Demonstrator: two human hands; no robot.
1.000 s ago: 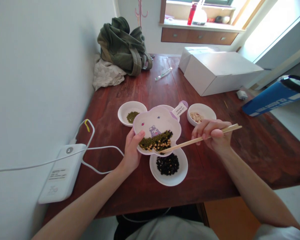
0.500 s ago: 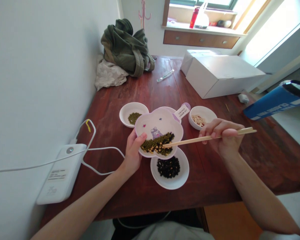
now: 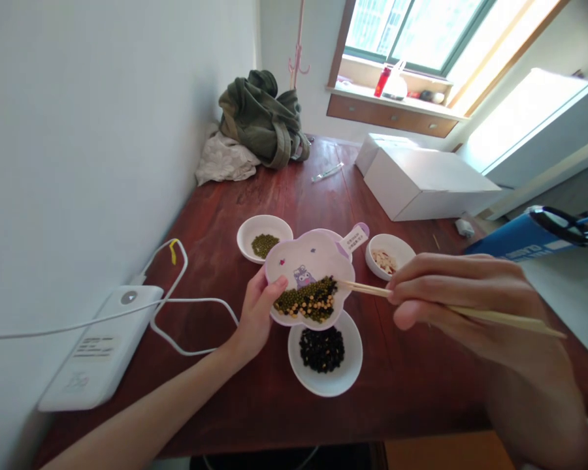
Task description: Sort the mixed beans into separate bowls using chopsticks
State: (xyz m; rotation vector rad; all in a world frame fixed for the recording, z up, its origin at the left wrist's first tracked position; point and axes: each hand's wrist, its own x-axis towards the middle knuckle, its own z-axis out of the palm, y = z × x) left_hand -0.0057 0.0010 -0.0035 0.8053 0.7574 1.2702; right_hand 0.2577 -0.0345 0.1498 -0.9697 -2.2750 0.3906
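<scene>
My left hand [image 3: 259, 310] grips the left rim of a cloud-shaped white and lilac bowl [image 3: 318, 261], thumb on top. Mixed green, black and yellow beans [image 3: 308, 300] lie along its near side, and the bowl is tilted toward me. Closed round a pair of wooden chopsticks [image 3: 365, 288], my right hand [image 3: 470, 307] is raised close to the camera, with the tips over the right side of the beans. Partly under the held bowl stands a white bowl of black beans [image 3: 322, 350]. A white bowl of green beans [image 3: 265, 245] is behind my left hand.
A bowl with pale pieces [image 3: 385, 260] stands at the right, and another white bowl is mostly hidden behind the held one. A white power bank [image 3: 102, 346] with cables lies left. Farther off are a white box [image 3: 426, 179], a blue bottle [image 3: 524, 235] and a green bag [image 3: 264, 121].
My right hand has come up nearer the camera. The chopstick tips have shifted right and up across the beans. The left hand still holds the bowl, and the view has tilted upward.
</scene>
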